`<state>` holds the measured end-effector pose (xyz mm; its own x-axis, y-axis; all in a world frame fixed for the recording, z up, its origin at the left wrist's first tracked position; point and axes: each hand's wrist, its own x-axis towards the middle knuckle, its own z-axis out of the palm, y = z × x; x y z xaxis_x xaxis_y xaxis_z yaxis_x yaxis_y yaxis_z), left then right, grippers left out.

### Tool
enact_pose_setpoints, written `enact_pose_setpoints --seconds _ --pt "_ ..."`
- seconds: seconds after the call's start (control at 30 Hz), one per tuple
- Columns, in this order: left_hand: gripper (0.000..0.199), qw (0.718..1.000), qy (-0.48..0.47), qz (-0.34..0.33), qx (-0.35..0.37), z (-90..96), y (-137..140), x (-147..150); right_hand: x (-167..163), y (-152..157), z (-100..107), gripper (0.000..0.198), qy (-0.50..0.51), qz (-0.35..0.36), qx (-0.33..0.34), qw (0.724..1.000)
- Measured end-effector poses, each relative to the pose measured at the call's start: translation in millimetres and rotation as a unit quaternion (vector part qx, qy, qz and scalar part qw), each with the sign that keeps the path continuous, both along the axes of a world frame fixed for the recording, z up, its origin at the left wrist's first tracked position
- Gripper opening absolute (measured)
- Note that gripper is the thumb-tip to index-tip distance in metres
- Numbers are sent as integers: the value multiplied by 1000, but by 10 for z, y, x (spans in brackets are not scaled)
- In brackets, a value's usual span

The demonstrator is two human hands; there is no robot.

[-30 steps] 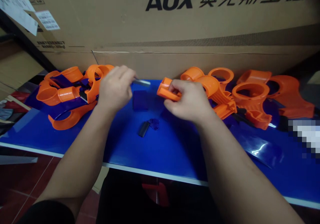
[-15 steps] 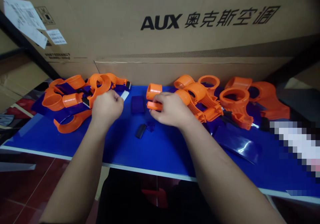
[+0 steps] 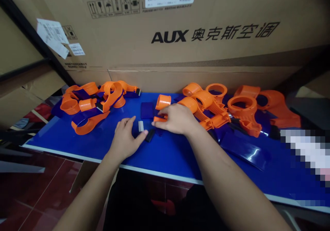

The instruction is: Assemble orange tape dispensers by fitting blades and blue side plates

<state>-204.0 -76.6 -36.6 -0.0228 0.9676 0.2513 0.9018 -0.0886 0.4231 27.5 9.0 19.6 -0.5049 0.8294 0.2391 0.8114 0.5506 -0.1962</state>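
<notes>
My left hand is open, thumb and fingers spread, low over the blue table. Just beyond its fingertips a small whitish-grey strip lies on the tabletop. Close to the thumb tip is a small black piece. My right hand is closed on a small orange plastic piece, most of it covered by the fingers. Behind that hand stands an orange ring, and a dark blue piece lies to its left.
Several orange tape dispensers are piled at the left. More orange dispensers crowd the right, with a shiny blue sheet in front. A large cardboard box stands behind the table.
My left hand has come away from the left pile towards the middle and opened. The whitish strip now lies on the table. My right hand keeps its hold. The view has shifted.
</notes>
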Motion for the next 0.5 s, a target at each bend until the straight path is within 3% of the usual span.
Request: enact_pose_setpoints --seconds 0.07,0.13,0.3,0.5 --pt "120 998 5 -53 -17 -36 24 -51 4 6 1 53 52 7 37 998" --pt "143 992 14 -109 -57 -56 83 -61 7 9 1 51 106 10 87 990" --pt "152 978 27 -192 -81 -81 338 91 7 0 -4 43 192 26 148 970" --pt "151 971 26 -221 -90 -141 573 375 1 -27 3 37 224 44 147 962"
